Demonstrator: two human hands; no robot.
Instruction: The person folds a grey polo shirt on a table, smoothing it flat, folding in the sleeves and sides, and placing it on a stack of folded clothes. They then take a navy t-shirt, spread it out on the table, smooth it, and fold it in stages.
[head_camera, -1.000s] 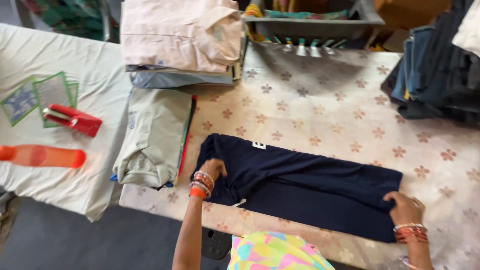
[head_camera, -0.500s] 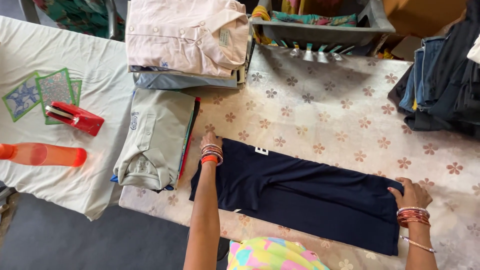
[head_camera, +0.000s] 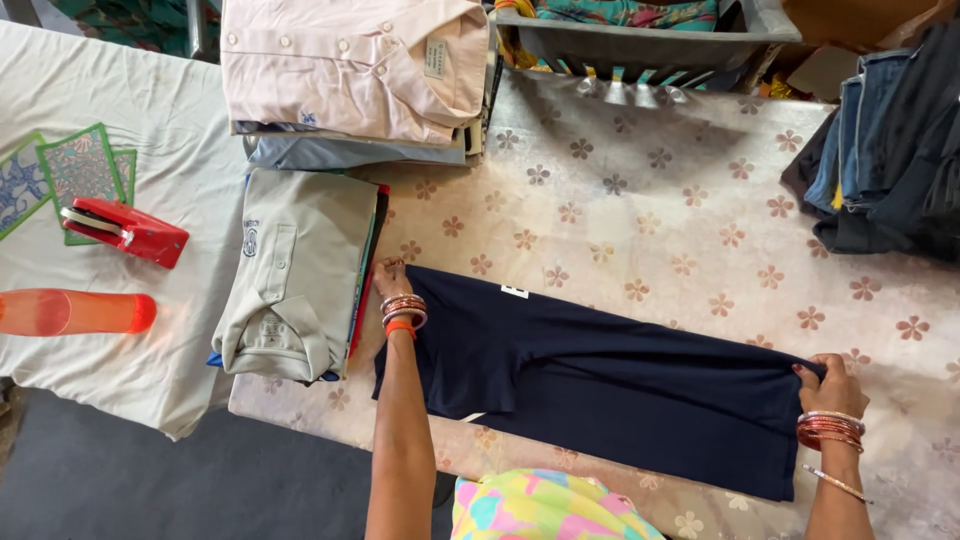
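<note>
Across the near half of the flower-patterned tablecloth (head_camera: 650, 210) lies a navy garment (head_camera: 600, 380), folded into a long band and drawn flat between the two hands, apparently so that it keeps straight. At nine o'clock of it the left hand (head_camera: 390, 277) rests on its upper corner, fingers hidden, so I cannot tell how they grip; at three o'clock the right hand (head_camera: 828, 385) pinches the end edge. Beyond the left hand at nine o'clock sits a stack of folded shirts, a grey polo shirt (head_camera: 300, 270) on top.
</note>
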